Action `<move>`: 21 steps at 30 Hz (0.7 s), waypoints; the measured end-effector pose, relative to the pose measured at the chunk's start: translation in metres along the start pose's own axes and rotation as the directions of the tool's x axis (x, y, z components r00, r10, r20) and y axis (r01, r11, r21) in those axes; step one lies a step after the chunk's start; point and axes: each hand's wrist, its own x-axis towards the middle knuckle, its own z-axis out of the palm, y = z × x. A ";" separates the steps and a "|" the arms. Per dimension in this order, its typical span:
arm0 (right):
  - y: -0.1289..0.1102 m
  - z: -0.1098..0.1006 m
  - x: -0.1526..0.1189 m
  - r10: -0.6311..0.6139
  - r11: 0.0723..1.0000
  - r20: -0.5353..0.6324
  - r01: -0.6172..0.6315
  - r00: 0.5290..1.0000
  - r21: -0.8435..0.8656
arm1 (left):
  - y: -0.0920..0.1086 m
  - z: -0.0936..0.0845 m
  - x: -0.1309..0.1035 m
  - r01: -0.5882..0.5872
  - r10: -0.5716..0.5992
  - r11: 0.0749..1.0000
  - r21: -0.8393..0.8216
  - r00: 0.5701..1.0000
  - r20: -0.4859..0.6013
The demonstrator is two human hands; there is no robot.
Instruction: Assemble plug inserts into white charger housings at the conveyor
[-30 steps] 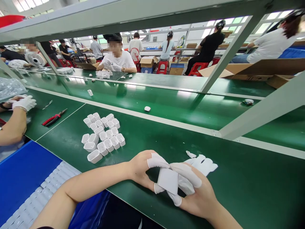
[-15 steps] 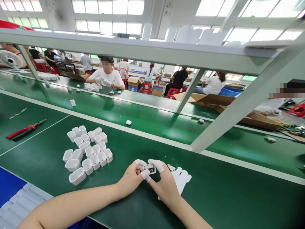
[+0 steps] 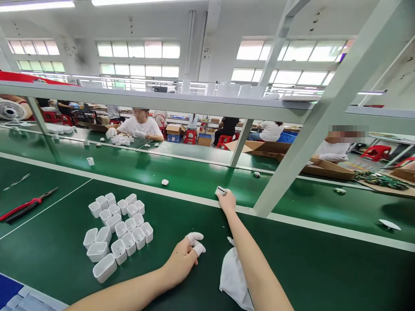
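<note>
My right hand (image 3: 228,201) reaches out over the white strip at the edge of the green belt. Its fingers are closed on a small white plastic housing (image 3: 221,191) with a dark slot on top. Nearer to me, my left hand (image 3: 188,252) hovers above the green table with thumb and forefinger apart and nothing between them. White finger cots cover those left fingertips. Left of that hand stand several white plastic cups (image 3: 129,242), open side up. A white glove (image 3: 234,276) lies under my right forearm, which partly hides it.
Red-handled pliers (image 3: 29,207) and tweezers (image 3: 17,182) lie at the left. On the belt (image 3: 194,181) sit a white part (image 3: 165,182) and others further right. A slanted post (image 3: 292,160) rises right of my right hand. Co-workers sit across the belt.
My right hand has carried the white housing away from my left hand, forward to the belt. My left hand has let go and its fingers have parted. The view has tilted up.
</note>
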 end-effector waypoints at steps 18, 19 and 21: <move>0.126 -0.088 -0.110 -0.505 0.843 0.043 0.504 0.862 -0.191 | 0.005 -0.004 -0.010 0.012 -0.017 0.991 0.133 0.999 0.038; 0.139 -0.099 -0.105 -0.452 0.869 -0.017 0.436 0.892 -0.235 | 0.006 -0.004 -0.011 0.016 -0.021 0.990 0.141 0.999 0.039; 0.163 -0.119 -0.089 -0.317 0.913 -0.136 0.262 0.939 -0.314 | 0.007 -0.004 -0.012 0.026 -0.032 0.988 0.152 0.999 0.036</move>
